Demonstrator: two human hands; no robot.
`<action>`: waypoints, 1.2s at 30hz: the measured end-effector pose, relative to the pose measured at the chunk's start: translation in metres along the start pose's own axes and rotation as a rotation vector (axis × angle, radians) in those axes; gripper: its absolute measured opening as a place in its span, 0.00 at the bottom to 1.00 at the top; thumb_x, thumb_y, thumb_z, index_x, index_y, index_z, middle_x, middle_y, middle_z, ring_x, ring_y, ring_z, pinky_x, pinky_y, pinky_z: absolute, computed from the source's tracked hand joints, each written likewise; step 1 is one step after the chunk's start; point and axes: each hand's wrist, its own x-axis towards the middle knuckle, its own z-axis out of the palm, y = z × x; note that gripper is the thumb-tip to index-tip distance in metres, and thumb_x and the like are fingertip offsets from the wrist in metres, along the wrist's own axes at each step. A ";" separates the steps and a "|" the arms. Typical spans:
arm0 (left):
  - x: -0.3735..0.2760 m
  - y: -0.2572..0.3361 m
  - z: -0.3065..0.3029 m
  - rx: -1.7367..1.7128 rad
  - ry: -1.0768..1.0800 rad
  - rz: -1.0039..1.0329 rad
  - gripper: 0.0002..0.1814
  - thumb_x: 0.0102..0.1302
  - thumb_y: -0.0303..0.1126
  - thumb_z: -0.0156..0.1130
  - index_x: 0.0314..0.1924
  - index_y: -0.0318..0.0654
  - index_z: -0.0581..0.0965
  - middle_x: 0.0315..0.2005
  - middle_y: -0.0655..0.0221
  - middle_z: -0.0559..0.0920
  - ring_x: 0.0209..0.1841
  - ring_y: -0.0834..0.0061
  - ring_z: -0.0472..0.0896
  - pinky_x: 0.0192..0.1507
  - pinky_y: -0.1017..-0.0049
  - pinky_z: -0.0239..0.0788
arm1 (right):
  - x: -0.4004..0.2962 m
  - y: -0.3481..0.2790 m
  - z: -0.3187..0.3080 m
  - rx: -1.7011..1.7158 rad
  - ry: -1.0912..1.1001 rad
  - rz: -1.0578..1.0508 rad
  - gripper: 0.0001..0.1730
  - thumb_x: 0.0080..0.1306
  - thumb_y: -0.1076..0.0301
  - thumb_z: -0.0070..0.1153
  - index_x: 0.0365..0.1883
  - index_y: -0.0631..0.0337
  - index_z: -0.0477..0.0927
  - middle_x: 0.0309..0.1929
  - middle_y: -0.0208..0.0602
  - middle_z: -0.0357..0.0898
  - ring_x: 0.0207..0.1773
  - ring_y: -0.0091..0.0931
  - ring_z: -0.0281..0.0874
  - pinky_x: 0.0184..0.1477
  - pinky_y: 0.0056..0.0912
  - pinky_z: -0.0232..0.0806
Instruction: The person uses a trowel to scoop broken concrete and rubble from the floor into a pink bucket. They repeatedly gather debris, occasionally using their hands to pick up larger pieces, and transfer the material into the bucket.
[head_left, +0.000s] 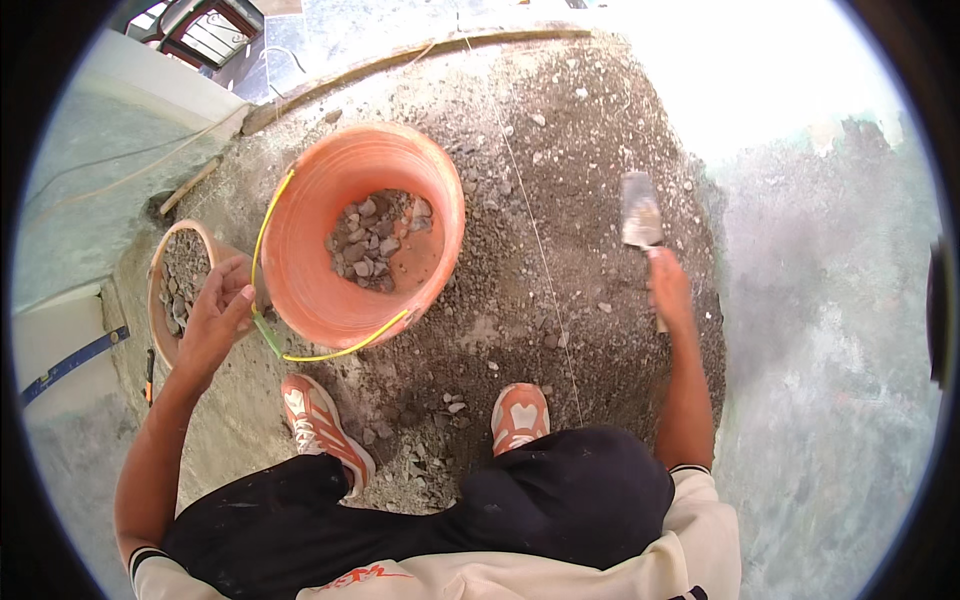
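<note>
My right hand (672, 292) grips the handle of a trowel (642, 210), whose flat metal blade points away from me over gravelly soil (600, 150) at the right. At the left, my left hand (220, 304) is raised near the yellow wire handle (352, 352) of a large orange plastic bucket (300, 292), its fingers loosely bent; nothing shows in them. Broken stones (367, 251) lie in the bottom of that bucket. Partly behind my left hand is a smaller bucket (154, 289) holding gravel (184, 270).
A thin string (534, 217) runs lengthwise over the soil. Walls rise at left and right. A wooden strip (360, 71) edges the far side. A stick (190, 185), a blue level-like bar (75, 365) and an orange-and-black tool (149, 377) lie at the left.
</note>
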 end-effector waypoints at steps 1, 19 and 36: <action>0.001 0.001 0.004 -0.053 0.010 -0.067 0.29 0.77 0.39 0.62 0.71 0.35 0.70 0.55 0.69 0.81 0.53 0.77 0.78 0.56 0.74 0.70 | -0.007 0.011 -0.009 -0.005 0.067 0.111 0.22 0.80 0.52 0.49 0.59 0.61 0.79 0.51 0.57 0.83 0.55 0.55 0.80 0.54 0.54 0.71; 0.050 -0.034 0.025 -0.503 -0.186 -0.374 0.11 0.76 0.36 0.63 0.53 0.44 0.76 0.38 0.76 0.83 0.34 0.82 0.79 0.37 0.77 0.71 | 0.204 -0.135 0.105 -0.163 0.236 -0.799 0.17 0.69 0.73 0.58 0.56 0.59 0.83 0.51 0.46 0.81 0.57 0.46 0.77 0.59 0.47 0.72; -0.002 0.020 0.052 -0.558 -0.148 -0.353 0.17 0.67 0.25 0.65 0.55 0.31 0.78 0.40 0.66 0.87 0.35 0.74 0.87 0.35 0.73 0.83 | -0.075 -0.086 0.026 0.404 0.126 0.397 0.13 0.72 0.66 0.64 0.51 0.61 0.83 0.40 0.34 0.83 0.48 0.31 0.81 0.50 0.34 0.74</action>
